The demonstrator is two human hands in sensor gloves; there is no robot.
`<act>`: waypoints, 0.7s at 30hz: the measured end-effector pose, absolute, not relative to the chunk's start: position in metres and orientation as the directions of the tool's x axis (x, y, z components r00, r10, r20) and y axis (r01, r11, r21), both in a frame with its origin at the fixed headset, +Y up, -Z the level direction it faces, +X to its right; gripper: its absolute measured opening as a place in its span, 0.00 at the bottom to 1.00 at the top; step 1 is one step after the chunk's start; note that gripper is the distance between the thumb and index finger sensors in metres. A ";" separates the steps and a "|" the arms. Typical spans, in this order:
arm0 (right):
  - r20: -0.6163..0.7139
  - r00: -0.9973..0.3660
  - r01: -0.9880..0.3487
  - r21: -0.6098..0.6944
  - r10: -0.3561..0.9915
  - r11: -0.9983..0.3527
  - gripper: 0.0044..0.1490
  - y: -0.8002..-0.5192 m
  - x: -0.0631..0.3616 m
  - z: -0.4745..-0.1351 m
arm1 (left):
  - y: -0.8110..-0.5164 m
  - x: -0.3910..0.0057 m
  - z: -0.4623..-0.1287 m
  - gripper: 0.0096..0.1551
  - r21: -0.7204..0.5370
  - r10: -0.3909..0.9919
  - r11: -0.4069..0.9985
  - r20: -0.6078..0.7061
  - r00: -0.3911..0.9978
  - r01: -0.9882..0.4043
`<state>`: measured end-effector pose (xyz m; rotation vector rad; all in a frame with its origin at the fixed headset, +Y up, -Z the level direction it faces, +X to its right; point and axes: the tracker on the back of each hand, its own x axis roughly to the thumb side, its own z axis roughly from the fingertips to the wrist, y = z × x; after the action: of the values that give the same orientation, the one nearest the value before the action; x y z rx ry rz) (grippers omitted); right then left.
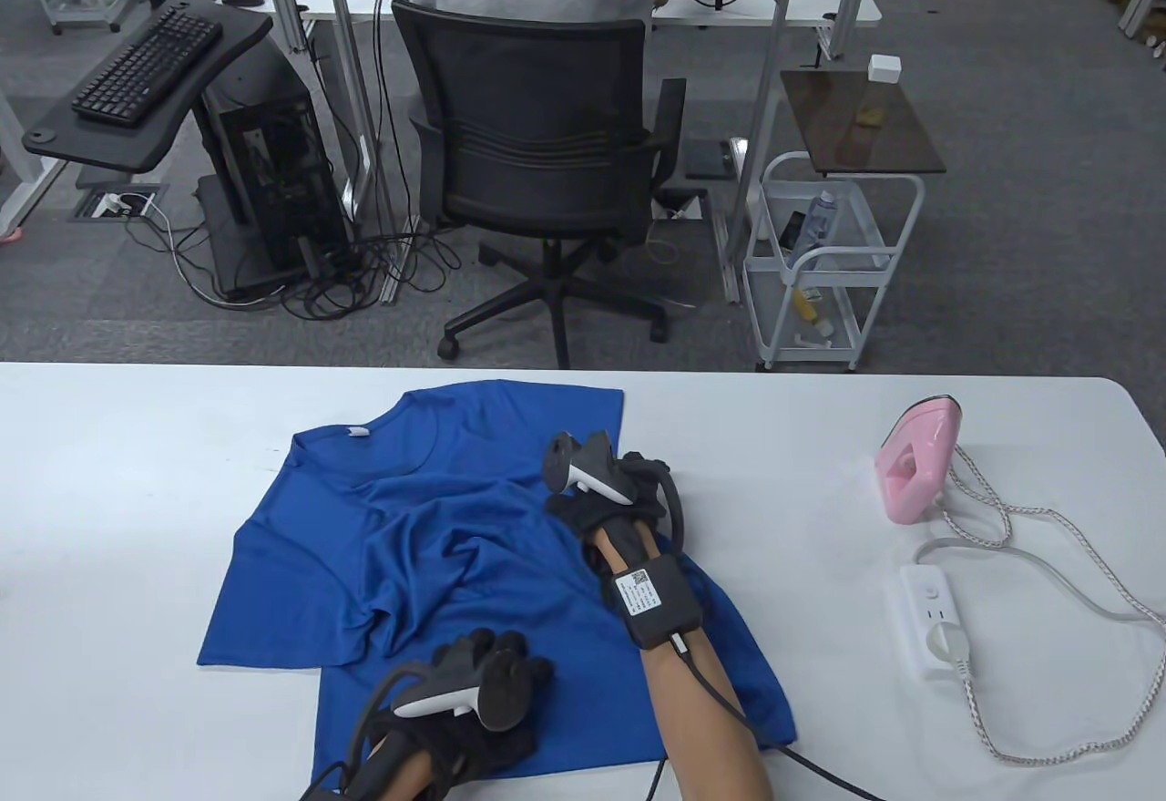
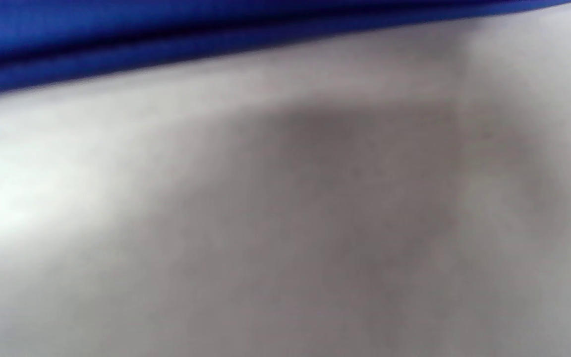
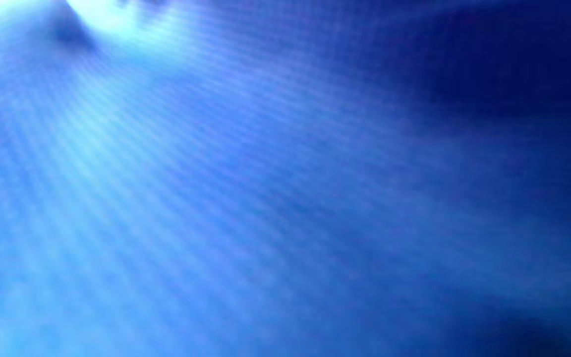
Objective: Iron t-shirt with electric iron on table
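Matt blue cloth t-shirt (image 1: 474,555), glossy pink plastic iron (image 1: 918,471)

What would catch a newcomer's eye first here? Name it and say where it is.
The crumpled blue t-shirt spread over the white table, with both gloved hands on it: the right hand near its middle, the left hand at its near edge. Next, the pink iron standing alone at the right, its cord plugged into a white power strip.

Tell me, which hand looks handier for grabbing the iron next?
Probably the right hand: it rests on the shirt nearer the iron, which stands at the table's right. The left hand lies on the near hem, farther away.
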<state>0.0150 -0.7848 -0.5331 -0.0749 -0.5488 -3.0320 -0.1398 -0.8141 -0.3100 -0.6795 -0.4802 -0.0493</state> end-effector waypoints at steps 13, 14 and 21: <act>-0.249 -0.964 -0.020 0.433 -0.098 -0.901 0.51 -0.778 0.134 -0.546 | -0.814 -0.140 -0.312 0.48 -0.595 0.123 0.781 0.442 0.889 0.188; -0.265 -0.957 -0.013 0.441 -0.116 -0.898 0.51 -0.778 0.142 -0.546 | -0.814 -0.139 -0.312 0.48 -0.594 0.123 0.782 0.443 0.888 0.188; -0.360 -0.913 -0.010 0.491 -0.192 -0.871 0.48 -0.776 0.186 -0.548 | -0.811 -0.132 -0.311 0.48 -0.592 0.154 0.783 0.478 0.865 0.188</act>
<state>0.1859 -0.7762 -0.5477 0.6182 -0.7595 -2.8837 -0.1320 -0.8113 -0.3114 -0.6790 -0.5368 -0.0191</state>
